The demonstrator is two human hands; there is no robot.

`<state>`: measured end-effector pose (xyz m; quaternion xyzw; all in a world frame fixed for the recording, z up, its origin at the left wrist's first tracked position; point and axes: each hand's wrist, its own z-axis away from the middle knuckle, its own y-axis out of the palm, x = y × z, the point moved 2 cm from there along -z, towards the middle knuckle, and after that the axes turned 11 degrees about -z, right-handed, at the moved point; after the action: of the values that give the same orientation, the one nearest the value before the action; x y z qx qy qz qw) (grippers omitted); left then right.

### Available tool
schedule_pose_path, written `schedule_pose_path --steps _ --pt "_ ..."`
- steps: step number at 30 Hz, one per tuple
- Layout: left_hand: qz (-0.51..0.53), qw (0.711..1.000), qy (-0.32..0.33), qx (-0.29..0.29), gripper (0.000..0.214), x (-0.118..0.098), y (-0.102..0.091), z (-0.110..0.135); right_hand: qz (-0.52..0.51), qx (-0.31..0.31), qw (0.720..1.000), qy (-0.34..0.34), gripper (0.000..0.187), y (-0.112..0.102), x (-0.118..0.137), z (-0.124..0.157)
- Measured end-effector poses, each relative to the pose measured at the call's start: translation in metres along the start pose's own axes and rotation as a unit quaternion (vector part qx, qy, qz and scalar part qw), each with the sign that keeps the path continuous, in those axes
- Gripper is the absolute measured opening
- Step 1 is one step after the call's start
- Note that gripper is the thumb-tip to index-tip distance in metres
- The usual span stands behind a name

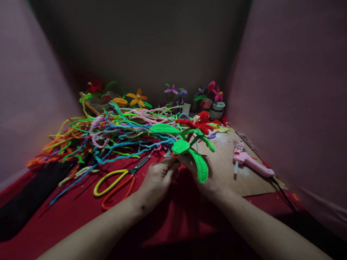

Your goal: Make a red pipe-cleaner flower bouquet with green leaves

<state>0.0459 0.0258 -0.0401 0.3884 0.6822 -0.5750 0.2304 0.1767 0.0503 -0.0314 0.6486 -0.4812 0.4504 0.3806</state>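
Your two forearms come up from the lower edge and meet over the red cloth (81, 213). Your left hand (157, 178) has its fingertips pinched together on the lower end of a pipe-cleaner flower (180, 146), and your right hand (213, 182) is closed around the same stem from the other side, so both hands clamp it between them. You hold the flower just above the cloth, at the near edge of a wooden board (225, 166), and it leans away from you; its red bloom (200, 122) is on the far end and its bright green leaves spread around your fingers, one hanging over your right hand. Just to the left of your left hand lie scissors (119, 182) with yellow and orange handles, flat on the cloth. Behind them spreads a big tangled heap of pipe cleaners (114, 131) in many colours. On the board, to the right and apart from your right hand, lies a pink glue gun (251, 160) with a black cable. At the back stand finished flowers, an orange flower (137, 97) and a purple flower (172, 89), near a small jar (217, 110).
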Motion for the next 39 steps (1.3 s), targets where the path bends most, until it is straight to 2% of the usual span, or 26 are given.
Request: schedule_pose_path --steps 3,5,7,9,12,14,16,17,18,19,20,22,24,26,29,31,34,37,39 --pt "0.100 0.992 -0.058 0.042 0.023 -0.002 0.000 -0.003 -0.055 0.027 0.998 0.018 0.018 0.003 -0.002 0.001" --pt "0.173 0.979 -0.091 0.065 0.025 -0.004 0.000 -0.004 -0.116 0.070 0.990 0.049 0.026 0.005 -0.005 0.002" --pt "0.258 0.957 -0.108 0.076 0.026 -0.005 0.000 -0.004 -0.145 0.090 0.983 0.070 0.026 0.005 -0.007 0.002" --pt "0.352 0.922 -0.126 0.104 0.024 -0.004 0.002 -0.003 -0.150 0.073 0.984 0.067 0.020 0.002 -0.008 0.000" --pt "0.464 0.855 -0.141 0.184 0.023 -0.002 0.006 0.000 -0.165 0.064 0.982 0.069 0.021 -0.001 -0.009 -0.002" --pt "0.501 0.821 -0.138 0.235 0.024 -0.001 0.006 0.001 -0.201 0.077 0.973 0.083 0.021 0.000 -0.011 -0.002" --pt "0.514 0.803 -0.127 0.274 0.024 -0.001 0.004 0.001 -0.237 0.082 0.965 0.082 0.019 0.001 -0.012 0.000" --pt "0.504 0.807 -0.121 0.285 0.024 -0.002 0.003 0.001 -0.246 0.083 0.962 0.079 0.017 0.002 -0.012 0.000" --pt "0.475 0.824 -0.111 0.286 0.025 -0.003 0.001 0.000 -0.250 0.084 0.961 0.080 0.017 0.002 -0.012 0.001" --pt "0.427 0.856 -0.099 0.273 0.025 -0.005 -0.001 -0.001 -0.249 0.084 0.961 0.084 0.018 0.003 -0.013 0.002" --pt "0.362 0.897 -0.085 0.239 0.026 -0.006 -0.003 -0.003 -0.243 0.082 0.962 0.091 0.020 0.003 -0.013 0.003" --pt "0.201 0.970 -0.051 0.126 0.026 -0.007 -0.007 -0.004 -0.219 0.061 0.968 0.103 0.023 0.002 -0.012 0.003" --pt "0.073 0.997 -0.020 0.026 0.017 -0.007 -0.008 -0.003 -0.188 0.023 0.977 0.101 0.025 0.000 -0.011 0.003" --pt "0.007 1.000 -0.003 -0.016 0.010 -0.006 -0.005 -0.001 -0.167 0.004 0.981 0.094 0.025 -0.001 -0.010 0.002" --pt "0.002 1.000 -0.002 -0.022 0.010 -0.003 -0.002 0.001 -0.149 0.010 0.986 0.081 0.021 -0.001 -0.010 0.002" --pt "0.040 0.999 -0.020 -0.014 0.016 -0.004 -0.002 0.001 -0.141 0.023 0.987 0.066 0.019 0.000 -0.011 0.001" --pt "0.127 0.989 -0.062 0.033 0.025 -0.006 -0.003 -0.001 -0.146 0.067 0.985 0.064 0.023 0.000 -0.012 0.001" --pt "0.225 0.967 -0.091 0.078 0.027 -0.005 -0.003 -0.004 -0.155 0.095 0.980 0.084 0.022 0.000 -0.009 0.000" --pt "0.299 0.942 -0.113 0.103 0.024 -0.002 -0.001 -0.005 -0.162 0.094 0.979 0.078 0.019 0.000 -0.007 -0.001"
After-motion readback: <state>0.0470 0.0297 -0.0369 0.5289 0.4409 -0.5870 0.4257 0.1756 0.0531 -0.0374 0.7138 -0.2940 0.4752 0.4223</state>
